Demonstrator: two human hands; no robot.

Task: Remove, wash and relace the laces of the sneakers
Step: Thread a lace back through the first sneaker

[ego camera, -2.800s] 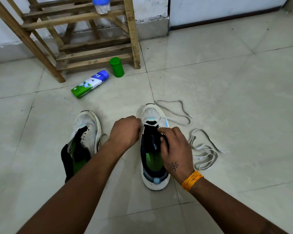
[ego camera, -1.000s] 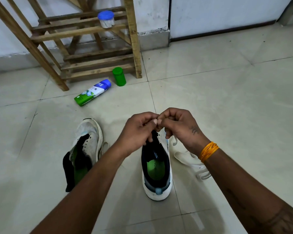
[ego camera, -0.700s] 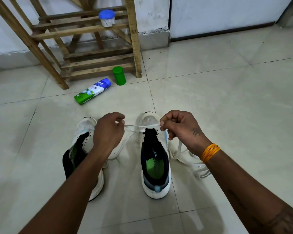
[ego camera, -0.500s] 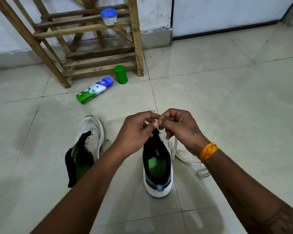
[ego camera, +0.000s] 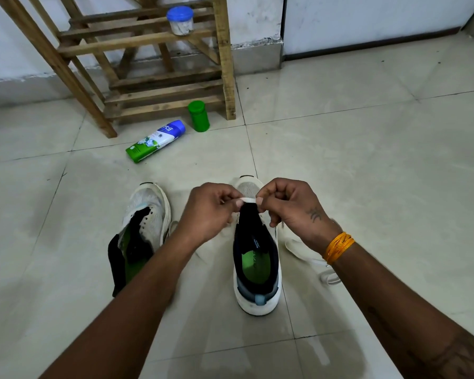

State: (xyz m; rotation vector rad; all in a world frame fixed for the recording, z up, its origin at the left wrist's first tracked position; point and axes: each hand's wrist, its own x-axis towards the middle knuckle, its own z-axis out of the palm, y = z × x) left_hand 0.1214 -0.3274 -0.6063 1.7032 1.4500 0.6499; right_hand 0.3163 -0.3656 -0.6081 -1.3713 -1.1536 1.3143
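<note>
Two white sneakers with green insoles stand on the tiled floor. The right sneaker (ego camera: 256,272) is upright in the middle; the left sneaker (ego camera: 141,228) leans open beside it, its black tongue pulled out. My left hand (ego camera: 208,212) and my right hand (ego camera: 290,206) meet above the right sneaker's front, each pinching a short stretch of white lace (ego camera: 249,199) held taut between the fingertips. More of the white lace (ego camera: 309,255) lies looped on the floor to the right, partly hidden under my right wrist.
A wooden rack (ego camera: 153,64) stands at the back against the wall, with a blue-lidded jar (ego camera: 180,21) on a shelf. A green bottle (ego camera: 199,116) stands and a green-and-blue tube (ego camera: 155,140) lies on the floor before it. Wet patches mark the tiles.
My hands pulled the lace wide apart, came back together over the right sneaker's front, and now hold a short bit of lace between them.
</note>
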